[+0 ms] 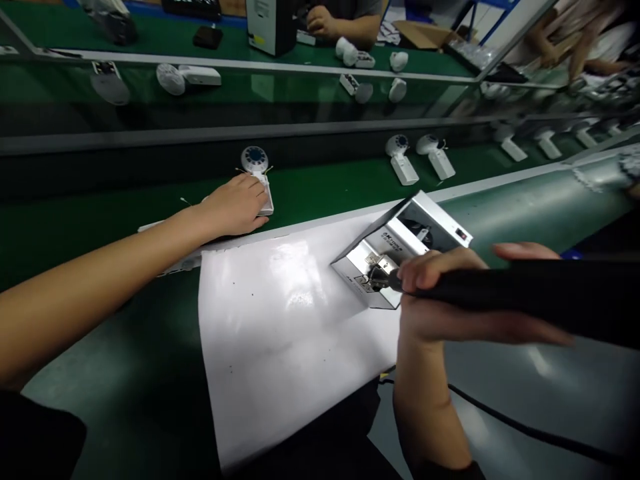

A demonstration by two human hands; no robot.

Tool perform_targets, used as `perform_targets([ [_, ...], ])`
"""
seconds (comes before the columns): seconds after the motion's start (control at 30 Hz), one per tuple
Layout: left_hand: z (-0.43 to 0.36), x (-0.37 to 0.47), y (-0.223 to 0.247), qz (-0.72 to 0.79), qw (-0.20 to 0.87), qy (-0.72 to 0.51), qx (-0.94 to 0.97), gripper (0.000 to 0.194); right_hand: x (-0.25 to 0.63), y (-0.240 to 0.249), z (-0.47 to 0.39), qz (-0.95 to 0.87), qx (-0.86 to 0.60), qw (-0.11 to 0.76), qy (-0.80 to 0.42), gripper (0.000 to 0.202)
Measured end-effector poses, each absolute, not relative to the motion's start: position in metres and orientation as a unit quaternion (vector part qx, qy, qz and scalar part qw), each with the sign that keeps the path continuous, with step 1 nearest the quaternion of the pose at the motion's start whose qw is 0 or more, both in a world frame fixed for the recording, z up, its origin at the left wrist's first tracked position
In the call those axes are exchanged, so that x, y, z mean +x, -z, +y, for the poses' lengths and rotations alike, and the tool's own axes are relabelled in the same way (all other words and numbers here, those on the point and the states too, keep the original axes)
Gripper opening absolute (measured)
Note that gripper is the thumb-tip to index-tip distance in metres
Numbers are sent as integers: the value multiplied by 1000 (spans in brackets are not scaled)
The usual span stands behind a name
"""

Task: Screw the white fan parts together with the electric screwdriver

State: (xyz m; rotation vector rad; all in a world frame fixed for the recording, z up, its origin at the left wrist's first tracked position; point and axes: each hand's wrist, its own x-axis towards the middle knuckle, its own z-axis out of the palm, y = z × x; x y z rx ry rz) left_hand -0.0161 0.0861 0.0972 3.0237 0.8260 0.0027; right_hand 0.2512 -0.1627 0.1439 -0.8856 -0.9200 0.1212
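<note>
My left hand (239,205) is closed over the body of a white device (267,199) with a round head, on the green belt. In my right hand (440,287) is a black power screwdriver (530,283), held level with its tip pointing left. That tip reaches the front of a silver metal box (413,230), a screw feeder, where the exact contact is too small to tell. The feeder sits tilted on a white sheet (270,347) that covers the bench edge.
More white devices (404,170) lie along the green belt (320,190) to the right. Another white part lies under my left forearm. Behind a metal rail, a person's hand (323,22) rests near a box (270,25). A black cable (530,430) runs at lower right.
</note>
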Motion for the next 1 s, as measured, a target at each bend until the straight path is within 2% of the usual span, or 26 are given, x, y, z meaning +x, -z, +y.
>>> perform_targets([
  [0.1, 102, -10, -95, 256, 39, 25, 966, 25, 233, -140, -146, -473, -375, 797, -33, 55],
  [0.27, 77, -12, -106, 284, 60, -10, 957, 27, 215, -142, -154, -500, -355, 783, -99, 61],
  [0.43, -35, 3, -87, 184, 103, -95, 973, 17, 206, -157, -190, -484, -376, 747, -258, 60],
  [0.53, -108, 7, -67, 45, 101, -148, 983, 19, 204, -160, -202, -485, -390, 730, -282, 55],
  [0.63, -151, 7, -51, -18, 126, -200, 971, 20, 195, -156, -191, -482, -381, 739, -277, 56],
  [0.83, -159, 11, -42, -22, 170, -241, 955, 24, 171, -126, -149, -463, -344, 779, -246, 64],
  [1.0, -159, 12, -42, -14, 181, -238, 954, 24, 171, -108, -145, -492, -346, 749, -278, 61],
])
